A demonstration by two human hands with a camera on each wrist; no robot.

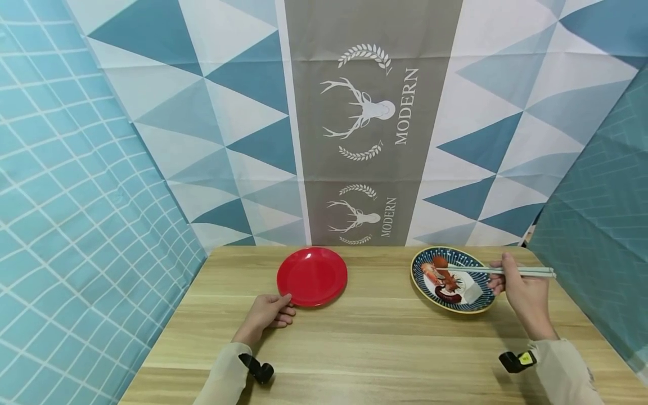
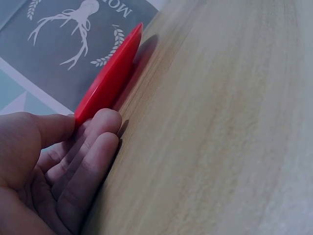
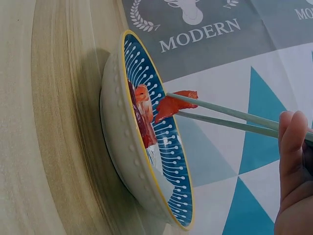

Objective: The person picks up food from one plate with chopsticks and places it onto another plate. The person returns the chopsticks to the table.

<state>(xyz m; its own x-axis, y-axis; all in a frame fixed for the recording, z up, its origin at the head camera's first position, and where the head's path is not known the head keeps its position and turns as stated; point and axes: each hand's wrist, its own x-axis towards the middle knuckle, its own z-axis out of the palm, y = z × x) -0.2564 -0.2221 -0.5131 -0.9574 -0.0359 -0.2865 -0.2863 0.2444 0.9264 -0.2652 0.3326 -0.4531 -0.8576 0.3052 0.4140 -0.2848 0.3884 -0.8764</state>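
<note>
My left hand (image 1: 269, 314) pinches the near left rim of a red plate (image 1: 311, 275); in the left wrist view the thumb lies on the edge of the plate (image 2: 110, 73) with fingertips at its underside. My right hand (image 1: 523, 295) holds a pair of pale green chopsticks (image 1: 529, 271). Between their tips is an orange-red piece of food (image 3: 175, 105), over the blue-patterned bowl (image 3: 168, 152) with a yellow rim. Inside that bowl lie a shrimp-like piece (image 3: 143, 100), a dark red curved piece (image 1: 448, 295) and a white chunk (image 1: 471, 293).
Both dishes stand near the back of a wooden table (image 1: 354, 349). Behind it hangs a patterned cloth (image 1: 374, 169) with deer heads and triangles. Blue cloth walls (image 1: 76, 225) close in the left and right sides. Each wrist wears a small black camera (image 1: 260, 371).
</note>
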